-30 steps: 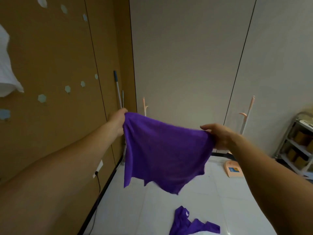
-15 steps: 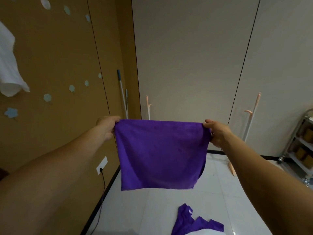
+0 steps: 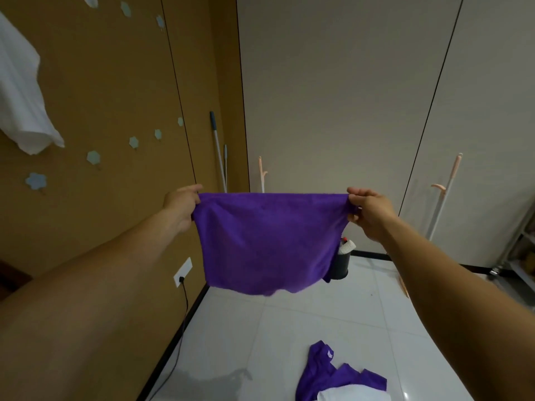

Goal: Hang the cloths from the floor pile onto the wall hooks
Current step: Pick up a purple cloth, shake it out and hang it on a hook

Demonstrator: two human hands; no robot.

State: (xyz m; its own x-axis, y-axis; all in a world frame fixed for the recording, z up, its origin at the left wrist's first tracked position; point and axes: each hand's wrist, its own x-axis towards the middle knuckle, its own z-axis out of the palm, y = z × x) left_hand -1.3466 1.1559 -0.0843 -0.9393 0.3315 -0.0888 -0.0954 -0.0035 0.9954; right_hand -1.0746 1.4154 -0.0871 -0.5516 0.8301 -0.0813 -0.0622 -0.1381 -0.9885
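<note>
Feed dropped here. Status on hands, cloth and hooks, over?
Left hand, right hand: each pinching a top corner of purple cloth, stretched out midair. Not yet hung; bare wall hooks at left. Path to hooks unobstructed.

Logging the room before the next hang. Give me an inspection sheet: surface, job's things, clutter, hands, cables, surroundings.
Surface: glossy white tiled floor.
Job's things: purple cloth held spread in air; floor pile, purple and white; white cloth hanging on brown wall; wall hooks, several bare.
Clutter: black container on floor behind held cloth.
Hands: left hand and right hand each pinch a top corner of it.
Cables: black cord from wall socket down to floor.
Surroundings: poles in corner; pink stands; shelf trolley.
</note>
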